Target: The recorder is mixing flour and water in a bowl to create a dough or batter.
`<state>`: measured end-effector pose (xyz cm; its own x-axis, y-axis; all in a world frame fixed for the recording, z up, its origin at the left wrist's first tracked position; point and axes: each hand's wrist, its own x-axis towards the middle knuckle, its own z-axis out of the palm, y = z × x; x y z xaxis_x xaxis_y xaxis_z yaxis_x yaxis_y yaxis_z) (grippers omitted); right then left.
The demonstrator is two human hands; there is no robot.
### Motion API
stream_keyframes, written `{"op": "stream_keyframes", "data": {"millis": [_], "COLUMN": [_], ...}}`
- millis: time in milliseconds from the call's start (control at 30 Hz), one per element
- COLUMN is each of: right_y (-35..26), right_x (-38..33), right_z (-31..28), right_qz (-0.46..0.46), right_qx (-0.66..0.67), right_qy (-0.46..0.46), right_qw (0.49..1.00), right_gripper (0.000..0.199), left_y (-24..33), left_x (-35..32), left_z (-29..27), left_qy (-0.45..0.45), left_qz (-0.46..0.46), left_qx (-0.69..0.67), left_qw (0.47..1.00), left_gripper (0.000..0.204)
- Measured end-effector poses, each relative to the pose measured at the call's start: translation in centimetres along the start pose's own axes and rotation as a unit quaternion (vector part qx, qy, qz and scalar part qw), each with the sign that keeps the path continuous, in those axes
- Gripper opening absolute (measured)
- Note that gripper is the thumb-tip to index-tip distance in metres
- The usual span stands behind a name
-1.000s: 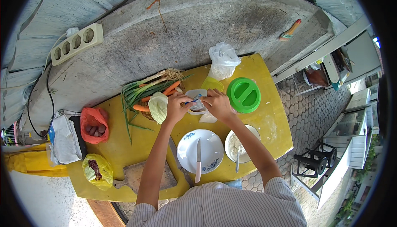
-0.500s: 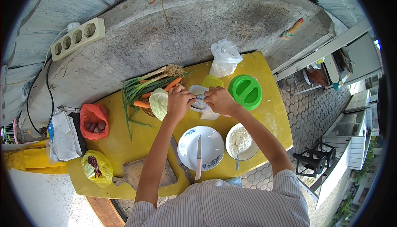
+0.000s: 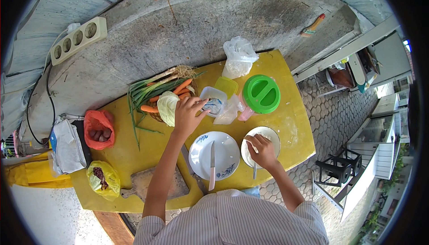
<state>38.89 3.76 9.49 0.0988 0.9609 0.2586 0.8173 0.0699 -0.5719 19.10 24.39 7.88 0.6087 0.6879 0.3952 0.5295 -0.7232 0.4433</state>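
My left hand (image 3: 188, 114) is at the near left side of a small clear plastic tub (image 3: 207, 91), its fingers closed on a small blue-and-silver sachet (image 3: 207, 103) at the tub's opening. My right hand (image 3: 262, 150) hovers over a white bowl (image 3: 277, 142) of white flour (image 3: 267, 134), fingers bent down and together; anything between them is hidden. A spoon (image 3: 254, 171) leans out of that bowl. Left of it, a knife with a pink handle (image 3: 212, 179) lies across a white plate with blue flowers (image 3: 227, 146).
A green-lidded jug (image 3: 262, 94), a yellow lid (image 3: 227, 85) and a plastic bag (image 3: 239, 57) stand behind. Cabbage (image 3: 167, 106), carrots (image 3: 149, 109) and spring onions (image 3: 142, 94) lie left. A cutting board (image 3: 163, 182), red bag (image 3: 99, 129) and yellow bag (image 3: 103, 181) occupy the table's left.
My hands have parted from above the tub. The right moved down to the flour bowl, while the left stayed beside the tub with the sachet. The view shifted slightly.
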Motion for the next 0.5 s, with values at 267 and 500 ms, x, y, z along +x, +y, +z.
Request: {"op": "stream_keyframes", "data": {"millis": [267, 500], "right_y": [0.5, 0.8], "right_x": [-12.2, -14.7], "right_z": [-2.7, 0.8], "right_qz": [0.068, 0.0], "right_qx": [-0.084, -0.079], "right_qy": [-0.145, -0.143], "right_qw": [0.983, 0.987], "right_gripper": [0.037, 0.032], "left_y": [0.5, 2.2], "left_x": [-2.7, -6.9], "left_z": [-1.6, -2.5], "left_qy": [0.132, 0.105], "left_qz": [-0.095, -0.065], "left_qx": [-0.112, -0.105], "left_qw": [0.98, 0.987], "left_gripper": [0.022, 0.022]}}
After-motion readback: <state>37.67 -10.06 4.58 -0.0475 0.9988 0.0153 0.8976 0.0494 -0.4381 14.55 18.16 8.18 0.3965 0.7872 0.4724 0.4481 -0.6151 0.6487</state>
